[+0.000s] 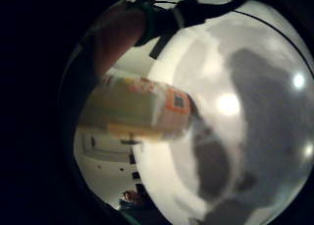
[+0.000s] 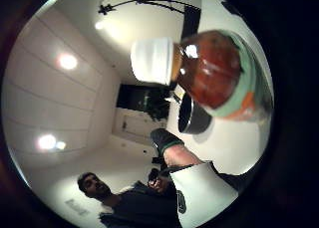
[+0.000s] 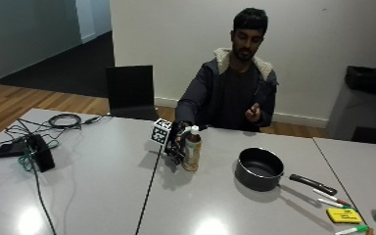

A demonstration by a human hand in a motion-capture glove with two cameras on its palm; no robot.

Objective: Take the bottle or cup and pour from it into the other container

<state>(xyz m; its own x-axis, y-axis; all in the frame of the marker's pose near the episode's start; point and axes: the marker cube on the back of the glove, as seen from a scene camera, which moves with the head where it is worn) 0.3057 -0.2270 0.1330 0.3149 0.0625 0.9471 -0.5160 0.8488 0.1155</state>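
Grey table [image 3: 97,196] bears bottle [image 3: 191,149], saucepan [image 3: 261,169] (markers too).

Overhead lamps glare off the grey table [image 3: 97,196] near the bottle [image 3: 191,149], which casts soft shadows; both palm views blur and curve at edges.

An office or meeting room, to judge by the long grey tables [image 3: 97,191] pushed edge to edge, plain white walls [image 3: 175,44], a black chair [image 3: 130,91] at the far edge, marker pens [image 3: 328,197] and coiled cables [image 3: 63,120].
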